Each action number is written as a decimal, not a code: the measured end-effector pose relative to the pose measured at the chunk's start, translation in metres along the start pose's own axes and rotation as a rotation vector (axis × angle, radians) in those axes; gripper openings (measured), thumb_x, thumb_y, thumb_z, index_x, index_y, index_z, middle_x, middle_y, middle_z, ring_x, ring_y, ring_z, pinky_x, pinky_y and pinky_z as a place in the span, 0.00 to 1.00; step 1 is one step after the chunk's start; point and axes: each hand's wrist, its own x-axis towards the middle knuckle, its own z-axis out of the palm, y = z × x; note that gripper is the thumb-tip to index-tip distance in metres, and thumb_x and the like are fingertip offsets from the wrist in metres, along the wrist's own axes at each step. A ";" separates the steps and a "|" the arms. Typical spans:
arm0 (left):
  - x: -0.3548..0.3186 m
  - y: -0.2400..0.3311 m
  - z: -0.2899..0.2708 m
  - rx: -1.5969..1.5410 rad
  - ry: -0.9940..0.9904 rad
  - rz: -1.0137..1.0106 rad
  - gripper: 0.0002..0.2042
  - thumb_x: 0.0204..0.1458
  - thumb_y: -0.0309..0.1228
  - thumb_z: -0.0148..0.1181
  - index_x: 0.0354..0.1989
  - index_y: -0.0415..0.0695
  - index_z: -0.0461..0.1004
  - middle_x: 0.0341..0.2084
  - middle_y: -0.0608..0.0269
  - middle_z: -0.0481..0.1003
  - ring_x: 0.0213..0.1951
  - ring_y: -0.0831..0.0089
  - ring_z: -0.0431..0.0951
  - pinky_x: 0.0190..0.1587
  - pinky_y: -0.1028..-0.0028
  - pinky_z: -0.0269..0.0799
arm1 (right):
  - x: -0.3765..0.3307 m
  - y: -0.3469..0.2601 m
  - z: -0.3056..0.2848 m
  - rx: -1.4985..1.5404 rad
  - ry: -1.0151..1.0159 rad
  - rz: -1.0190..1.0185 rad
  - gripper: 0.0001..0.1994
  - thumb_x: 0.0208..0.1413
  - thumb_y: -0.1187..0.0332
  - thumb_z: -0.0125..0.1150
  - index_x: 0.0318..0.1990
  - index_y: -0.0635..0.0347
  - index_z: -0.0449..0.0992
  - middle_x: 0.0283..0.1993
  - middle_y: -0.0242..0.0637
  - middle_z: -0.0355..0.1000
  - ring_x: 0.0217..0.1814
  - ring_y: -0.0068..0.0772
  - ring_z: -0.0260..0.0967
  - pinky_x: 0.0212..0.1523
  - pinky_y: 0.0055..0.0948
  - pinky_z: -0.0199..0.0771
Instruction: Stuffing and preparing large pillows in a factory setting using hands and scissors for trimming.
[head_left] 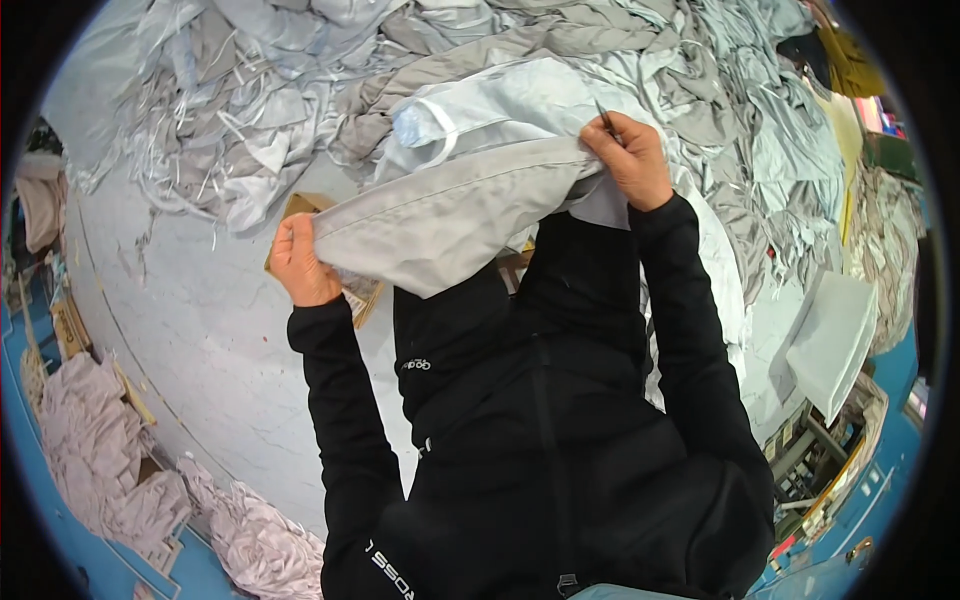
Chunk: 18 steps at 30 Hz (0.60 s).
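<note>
A light grey piece of cloth (450,215) with a stitched hem along its upper edge is stretched between my two hands, over my lap. My left hand (303,262) is closed on its left end. At the other end, my right hand (637,165) pinches the hem, and a thin dark pointed tool (603,115) sticks up from the same fingers; its exact kind is hidden in the grip. Pale blue-white fabric (540,90) with a white strap (447,125) lies just beyond the stretched cloth.
Heaped grey and pale garments (250,90) cover the far side of the pale work surface (200,320). A cardboard box (310,203) sits partly behind my left hand. Pinkish cloth piles (90,440) lie at lower left, and a white folded sheet (832,340) stands at right.
</note>
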 end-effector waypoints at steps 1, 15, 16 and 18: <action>0.001 0.000 0.000 0.006 0.011 -0.006 0.04 0.55 0.27 0.56 0.30 0.40 0.71 0.23 0.70 0.72 0.23 0.84 0.68 0.28 0.83 0.64 | 0.000 0.000 -0.001 0.048 -0.014 0.018 0.08 0.56 0.69 0.58 0.32 0.65 0.75 0.25 0.23 0.68 0.28 0.12 0.59 0.30 0.16 0.59; -0.019 -0.051 0.211 2.245 -0.653 0.883 0.31 0.53 0.34 0.48 0.67 0.46 0.50 0.59 0.45 0.61 0.55 0.44 0.65 0.58 0.47 0.51 | -0.016 0.014 -0.001 0.103 0.332 -0.029 0.14 0.53 0.73 0.61 0.47 0.68 0.72 0.38 0.31 0.71 0.38 0.16 0.66 0.40 0.17 0.66; -0.009 -0.051 0.225 2.266 -0.737 0.587 0.27 0.60 0.37 0.38 0.68 0.47 0.47 0.61 0.41 0.57 0.54 0.47 0.68 0.55 0.49 0.53 | -0.023 0.020 -0.004 0.152 0.354 0.018 0.14 0.53 0.73 0.61 0.47 0.68 0.71 0.39 0.31 0.71 0.39 0.17 0.66 0.42 0.17 0.66; 0.030 -0.065 0.238 2.072 -0.805 0.305 0.24 0.56 0.40 0.47 0.61 0.48 0.62 0.46 0.47 0.74 0.44 0.53 0.77 0.47 0.53 0.64 | -0.038 0.026 -0.010 0.282 0.391 0.087 0.15 0.53 0.73 0.61 0.47 0.69 0.71 0.42 0.33 0.71 0.43 0.19 0.67 0.45 0.18 0.66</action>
